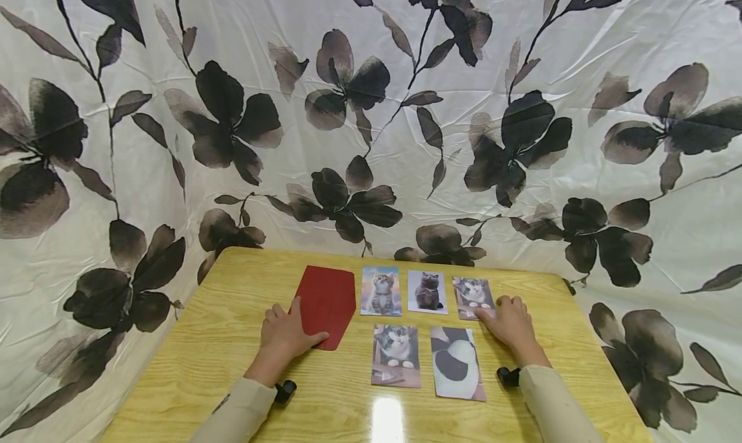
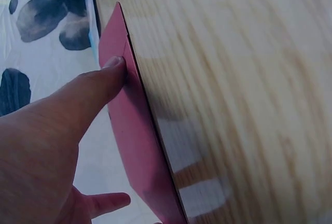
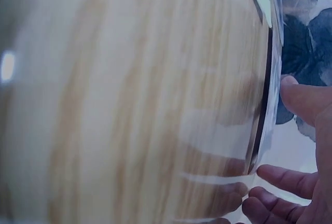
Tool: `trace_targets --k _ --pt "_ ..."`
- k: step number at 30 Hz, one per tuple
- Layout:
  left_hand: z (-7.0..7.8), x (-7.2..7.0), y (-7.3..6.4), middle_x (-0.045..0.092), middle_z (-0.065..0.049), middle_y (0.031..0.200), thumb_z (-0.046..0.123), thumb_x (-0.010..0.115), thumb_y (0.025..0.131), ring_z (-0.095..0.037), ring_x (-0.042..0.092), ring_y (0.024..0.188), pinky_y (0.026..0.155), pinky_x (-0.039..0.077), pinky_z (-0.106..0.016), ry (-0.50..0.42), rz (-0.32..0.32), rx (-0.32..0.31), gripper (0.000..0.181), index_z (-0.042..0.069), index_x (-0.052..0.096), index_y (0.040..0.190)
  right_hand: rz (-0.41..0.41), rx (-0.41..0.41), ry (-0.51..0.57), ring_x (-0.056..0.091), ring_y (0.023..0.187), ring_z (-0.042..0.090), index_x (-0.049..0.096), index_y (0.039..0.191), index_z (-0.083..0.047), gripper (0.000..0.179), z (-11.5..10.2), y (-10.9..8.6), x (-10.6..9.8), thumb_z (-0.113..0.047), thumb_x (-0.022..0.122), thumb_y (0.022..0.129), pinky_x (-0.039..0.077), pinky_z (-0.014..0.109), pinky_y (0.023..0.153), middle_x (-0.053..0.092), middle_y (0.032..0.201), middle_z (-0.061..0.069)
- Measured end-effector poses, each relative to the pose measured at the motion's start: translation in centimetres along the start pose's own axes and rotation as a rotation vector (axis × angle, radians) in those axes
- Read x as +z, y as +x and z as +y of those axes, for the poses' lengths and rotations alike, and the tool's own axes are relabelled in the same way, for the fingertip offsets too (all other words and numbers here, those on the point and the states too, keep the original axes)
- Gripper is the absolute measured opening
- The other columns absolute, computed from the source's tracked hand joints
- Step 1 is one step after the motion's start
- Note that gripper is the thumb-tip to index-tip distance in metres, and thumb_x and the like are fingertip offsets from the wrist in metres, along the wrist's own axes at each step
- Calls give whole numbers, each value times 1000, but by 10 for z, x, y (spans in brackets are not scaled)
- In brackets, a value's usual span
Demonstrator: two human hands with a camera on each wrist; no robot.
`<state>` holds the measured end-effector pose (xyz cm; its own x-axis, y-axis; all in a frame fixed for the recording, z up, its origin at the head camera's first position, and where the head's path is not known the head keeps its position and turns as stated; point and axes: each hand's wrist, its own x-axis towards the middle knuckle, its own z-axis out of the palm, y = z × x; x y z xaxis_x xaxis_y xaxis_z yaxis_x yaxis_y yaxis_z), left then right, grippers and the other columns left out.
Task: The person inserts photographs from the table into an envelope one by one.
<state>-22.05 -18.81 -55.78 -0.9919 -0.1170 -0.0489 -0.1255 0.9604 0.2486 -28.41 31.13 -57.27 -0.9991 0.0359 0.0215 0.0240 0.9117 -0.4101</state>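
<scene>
My left hand [image 1: 285, 332] rests on a red envelope [image 1: 330, 295] lying flat on the table's left side. Its thumb [image 2: 111, 73] presses on the envelope's face, the other fingers spread toward the far left edge. On the right, my right hand [image 1: 511, 326] touches a picture card of a grey-and-white cat [image 1: 472, 292], thumb at its lower right corner, the fingers loosely bent beside it. Left of that card lie a dark grey cat card [image 1: 428, 292] and a tabby kitten card [image 1: 380, 292]. Nearer lie another grey-and-white cat card [image 1: 396, 356] and a black-and-white patterned card [image 1: 458, 364].
The wooden table [image 1: 191, 359] has rounded far corners. Behind it hangs a white cloth [image 1: 440, 179] with dark flowers, also along the sides. A black wrist device [image 1: 285, 392] sits at the left wrist, another device [image 1: 508, 377] at the right.
</scene>
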Motion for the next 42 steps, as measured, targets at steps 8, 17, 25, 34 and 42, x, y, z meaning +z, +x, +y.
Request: trace_targets --k 8,17,25,34,42 --pt "4 -4 -1 51 -39 120 61 90 77 -52 51 114 94 50 -61 -60 -4 -44 118 -8 36 156 12 36 8 53 112 50 56 124 15 73 4 5 4 -52 73 98 44 65 95 54 116 34" --pt "2 -3 -1 48 -39 117 55 92 77 -54 51 110 90 50 -63 -113 14 -72 116 -12 34 152 11 71 33 54 109 48 58 118 13 65 1 4 5 -46 78 97 45 64 92 55 114 31" --pt "2 -3 0 44 -43 127 52 91 81 -56 50 119 92 53 -63 -145 27 -51 119 -20 28 153 14 117 73 56 110 49 60 118 14 61 -7 0 2 -41 78 97 46 65 93 58 113 32" --pt "5 -6 -1 50 -37 120 56 88 82 -50 52 110 82 57 -59 -76 63 -29 105 -25 45 132 -4 147 128 52 111 49 62 115 14 58 -9 2 -1 -37 79 96 46 63 94 55 114 32" --pt "6 0 1 51 -39 121 56 88 82 -52 53 110 82 57 -61 -75 96 -19 103 -25 47 132 19 164 170 58 107 50 50 114 8 55 -11 1 -1 -32 82 94 48 62 90 57 111 31"
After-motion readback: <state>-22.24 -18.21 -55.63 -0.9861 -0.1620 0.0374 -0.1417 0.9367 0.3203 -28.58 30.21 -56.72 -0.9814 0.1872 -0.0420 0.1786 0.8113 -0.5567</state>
